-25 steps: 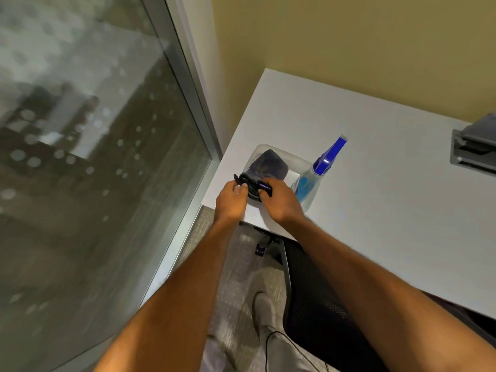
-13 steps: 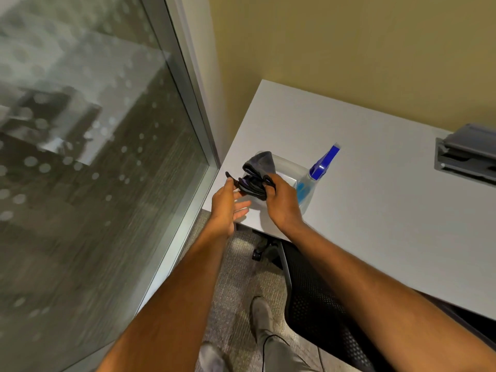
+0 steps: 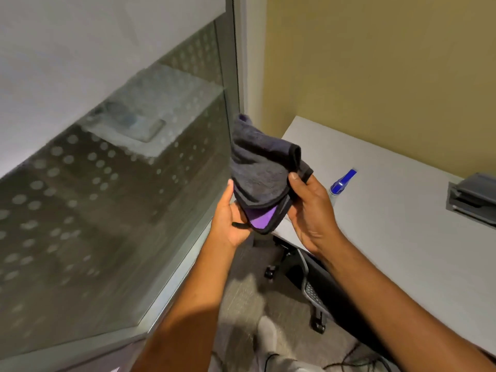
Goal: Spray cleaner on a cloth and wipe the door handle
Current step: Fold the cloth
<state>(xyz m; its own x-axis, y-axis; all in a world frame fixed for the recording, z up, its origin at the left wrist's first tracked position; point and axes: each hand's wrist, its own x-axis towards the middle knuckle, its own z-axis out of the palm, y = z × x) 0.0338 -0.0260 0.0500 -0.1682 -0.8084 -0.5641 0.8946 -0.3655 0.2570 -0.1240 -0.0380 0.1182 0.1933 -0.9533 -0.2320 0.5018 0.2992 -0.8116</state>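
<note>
A: What is nearest the camera?

B: Two bare forearms reaching forward, over grey carpet and a pale shoe (image 3: 267,332). The black mesh seat of an office chair (image 3: 316,280) sits under the right arm, with its castors on the floor.

A: And the hands?

B: The left hand (image 3: 229,221) lies palm up beneath the cloth (image 3: 264,174). Its fingers are hidden behind the fabric, so I cannot tell how far that grip is closed; the thumb stands up along the cloth's left edge. The right hand (image 3: 312,210) has its grip closed on the cloth's right side, thumb on the front face, fingers curled behind.

A: Describe the cloth.

B: Dark grey, black-bound edge, with a purple underside showing at the lower corner and again at the top tip. It is held up in the air between the two hands, above the floor and in front of the near left corner of the worktop (image 3: 402,210), bunched and standing upward.

A: Where is the cleaner?

B: The spray bottle (image 3: 341,183), with a blue trigger head, stands on the worktop just behind the right hand, partly hidden by it.

A: Anything farther off?

B: A grey metal fitting (image 3: 472,200) at the worktop's right edge, a yellow wall (image 3: 375,63) behind, and on the left a glass panel (image 3: 107,197) with a dotted frosting in a metal frame.
</note>
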